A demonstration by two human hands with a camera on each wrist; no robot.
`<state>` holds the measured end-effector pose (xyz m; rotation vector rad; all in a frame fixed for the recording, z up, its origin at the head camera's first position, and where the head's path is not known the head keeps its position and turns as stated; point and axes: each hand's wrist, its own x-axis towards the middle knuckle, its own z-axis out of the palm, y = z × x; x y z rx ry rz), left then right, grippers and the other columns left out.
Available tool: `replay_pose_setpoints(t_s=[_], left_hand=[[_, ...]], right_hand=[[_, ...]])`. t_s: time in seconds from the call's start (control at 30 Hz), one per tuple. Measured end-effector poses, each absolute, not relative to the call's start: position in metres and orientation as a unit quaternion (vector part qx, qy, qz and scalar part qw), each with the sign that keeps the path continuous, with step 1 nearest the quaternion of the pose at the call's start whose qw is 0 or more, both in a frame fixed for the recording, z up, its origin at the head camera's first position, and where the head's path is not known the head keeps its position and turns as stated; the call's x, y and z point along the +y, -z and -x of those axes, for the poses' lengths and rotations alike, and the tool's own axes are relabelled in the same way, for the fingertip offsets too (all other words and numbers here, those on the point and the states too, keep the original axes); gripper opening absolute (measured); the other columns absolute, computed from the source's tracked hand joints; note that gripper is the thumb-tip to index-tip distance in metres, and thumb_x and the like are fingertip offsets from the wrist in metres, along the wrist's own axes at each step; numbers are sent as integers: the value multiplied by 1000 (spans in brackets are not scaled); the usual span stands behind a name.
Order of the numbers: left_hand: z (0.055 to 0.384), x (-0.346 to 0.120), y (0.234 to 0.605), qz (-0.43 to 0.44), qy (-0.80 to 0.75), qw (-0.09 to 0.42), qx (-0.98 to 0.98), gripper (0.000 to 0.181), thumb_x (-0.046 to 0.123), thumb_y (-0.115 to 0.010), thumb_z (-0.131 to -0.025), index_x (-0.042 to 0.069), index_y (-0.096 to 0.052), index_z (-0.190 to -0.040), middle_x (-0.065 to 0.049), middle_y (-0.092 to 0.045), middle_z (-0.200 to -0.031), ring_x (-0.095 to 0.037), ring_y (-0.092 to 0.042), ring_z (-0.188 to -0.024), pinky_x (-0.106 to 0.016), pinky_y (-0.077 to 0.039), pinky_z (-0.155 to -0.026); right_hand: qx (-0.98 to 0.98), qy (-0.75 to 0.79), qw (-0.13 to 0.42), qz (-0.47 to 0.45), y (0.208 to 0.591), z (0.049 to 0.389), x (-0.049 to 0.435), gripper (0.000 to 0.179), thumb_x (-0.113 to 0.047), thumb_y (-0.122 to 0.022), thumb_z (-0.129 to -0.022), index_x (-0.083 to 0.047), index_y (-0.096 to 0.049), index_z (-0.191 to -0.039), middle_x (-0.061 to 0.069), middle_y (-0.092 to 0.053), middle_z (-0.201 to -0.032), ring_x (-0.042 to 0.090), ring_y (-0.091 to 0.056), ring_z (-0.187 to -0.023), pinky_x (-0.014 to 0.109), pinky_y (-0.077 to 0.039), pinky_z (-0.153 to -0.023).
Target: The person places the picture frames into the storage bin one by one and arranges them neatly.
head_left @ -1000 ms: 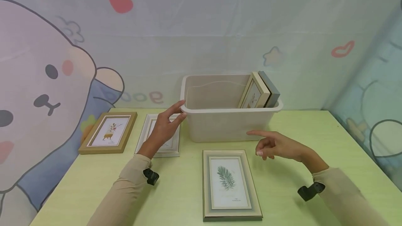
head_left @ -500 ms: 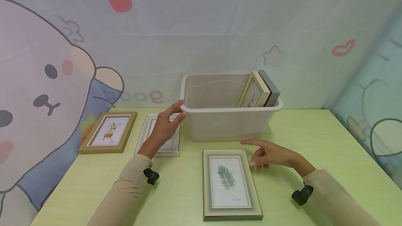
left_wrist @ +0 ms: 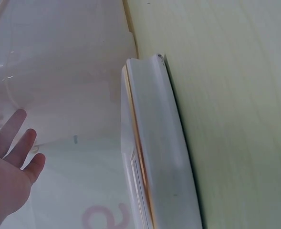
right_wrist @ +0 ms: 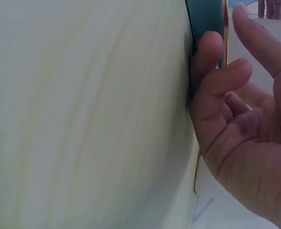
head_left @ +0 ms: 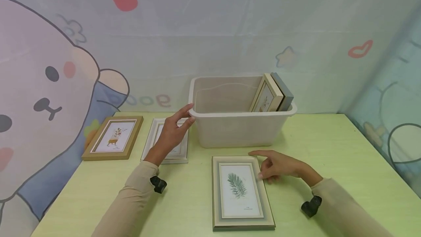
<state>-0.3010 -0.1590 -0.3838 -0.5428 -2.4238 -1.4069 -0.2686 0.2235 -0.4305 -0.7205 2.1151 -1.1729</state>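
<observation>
A white plastic bin (head_left: 236, 131) stands at the back of the table. My left hand (head_left: 172, 134) touches the rim at its front left corner with fingertips and thumb; the left wrist view shows its fingers (left_wrist: 17, 143) spread and nearly straight. Closer to me, a cream picture frame (head_left: 241, 223) with a green leaf print lies flat. At its upper right edge is my right hand (head_left: 281, 165), index finger reaching over the far corner and thumb over the right side. In the right wrist view its other fingers (right_wrist: 219, 90) bend beside the frame's dark side edge.
Inside the bin, a cream frame (head_left: 268, 96) and a grey-blue frame (head_left: 284, 92) lean at the right end. A brown frame (head_left: 87, 155) lies at the far left, and a white frame (head_left: 148, 149) lies partly under my left hand. A printed cloth (head_left: 230, 21) hangs behind.
My right hand has moved left and nearer to me, from in front of the bin to the leaf-print frame's right edge. My left hand stays at the bin's corner.
</observation>
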Motion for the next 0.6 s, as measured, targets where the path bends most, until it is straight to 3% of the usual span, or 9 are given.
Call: replay_pose_setpoints(t_s=[0.4, 0.6], left_hand=[[304, -158, 386, 194, 489, 150, -837, 52, 28, -61, -101, 26, -46, -151, -16, -69, -124, -32, -47, -140, -62, -36, -111], [302, -158, 385, 189, 494, 147, -836, 53, 27, -61, -101, 26, -46, -151, -16, -69, -125, -33, -47, -140, -63, -35, -111]], right_hand=[[805, 463, 300, 216, 435, 265, 215, 91, -23, -82, -84, -7, -28, -156, 5, -61, -61, 14, -61, -46, 24, -45, -44], [807, 466, 297, 208, 438, 264, 213, 87, -23, -80, -86, -7, -29, -154, 5, -61, -59, 13, -59, -44, 23, -43, -43]])
